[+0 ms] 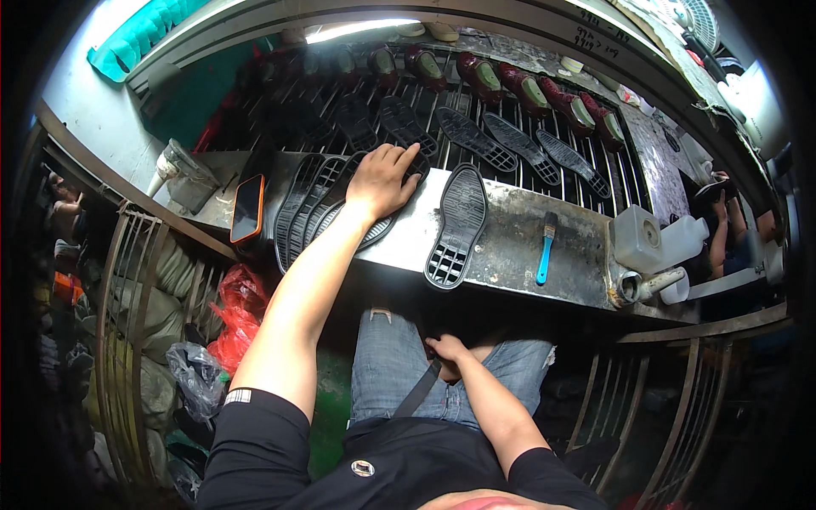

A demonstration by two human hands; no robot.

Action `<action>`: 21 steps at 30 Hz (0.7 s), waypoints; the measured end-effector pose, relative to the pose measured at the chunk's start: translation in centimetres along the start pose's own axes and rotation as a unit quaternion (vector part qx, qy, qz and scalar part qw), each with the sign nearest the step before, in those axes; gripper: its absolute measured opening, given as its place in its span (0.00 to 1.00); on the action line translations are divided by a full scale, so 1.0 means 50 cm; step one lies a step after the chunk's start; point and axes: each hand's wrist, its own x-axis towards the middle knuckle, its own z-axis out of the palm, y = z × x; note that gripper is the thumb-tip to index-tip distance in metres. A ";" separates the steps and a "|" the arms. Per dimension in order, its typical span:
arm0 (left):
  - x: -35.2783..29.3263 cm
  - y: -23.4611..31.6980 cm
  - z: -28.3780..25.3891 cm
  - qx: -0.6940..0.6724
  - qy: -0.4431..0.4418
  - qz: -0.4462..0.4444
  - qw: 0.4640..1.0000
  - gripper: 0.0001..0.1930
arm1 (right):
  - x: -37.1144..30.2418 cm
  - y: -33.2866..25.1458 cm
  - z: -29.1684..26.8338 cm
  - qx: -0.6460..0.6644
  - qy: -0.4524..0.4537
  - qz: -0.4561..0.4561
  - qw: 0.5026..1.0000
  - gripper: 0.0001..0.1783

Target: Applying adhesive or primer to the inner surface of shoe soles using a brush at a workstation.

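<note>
My left hand (382,183) reaches over the metal bench (518,246), its fingers bent around the toe end of a black shoe sole (415,167). Part of that sole is hidden under my hand and wrist. Several more black soles (293,212) lie overlapped to the left, under and beside my forearm. A single sole (463,204) with a gridded heel lies just right of my left hand. My right hand (448,348) rests low between my thighs, fingers curled, beside the end of a dark flat strap (418,391); what it grips is hidden.
A blue-handled brush (545,251) lies on the bench, with white plastic bottles (637,238) at its right end. An orange-edged phone (247,208) is at the left. Behind, a barred rack (510,183) bears more soles and red shoes (480,78). Red plastic bags (238,319) hang lower left.
</note>
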 end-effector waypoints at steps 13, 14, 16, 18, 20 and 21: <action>0.027 0.042 0.015 -0.027 0.025 0.010 0.999 0.32 | 0.007 0.029 -0.059 0.040 0.057 0.031 0.997 0.34; 0.016 0.026 0.012 -0.018 0.023 -0.004 1.000 0.32 | 0.024 0.031 -0.060 0.016 0.054 0.029 0.998 0.34; 0.007 0.003 0.013 0.005 0.078 0.010 0.997 0.31 | 0.040 0.055 -0.062 -0.021 0.063 0.034 0.997 0.34; -0.006 -0.009 0.016 -0.006 0.060 -0.004 0.998 0.30 | 0.026 0.056 -0.060 -0.097 0.049 0.038 0.993 0.36; 0.009 0.006 0.017 -0.025 0.045 -0.007 0.999 0.29 | 0.038 0.097 -0.058 -0.125 0.052 0.006 0.991 0.37; 0.016 0.011 0.015 -0.026 0.039 -0.007 0.999 0.29 | 0.047 0.100 -0.062 -0.159 0.020 0.005 0.987 0.35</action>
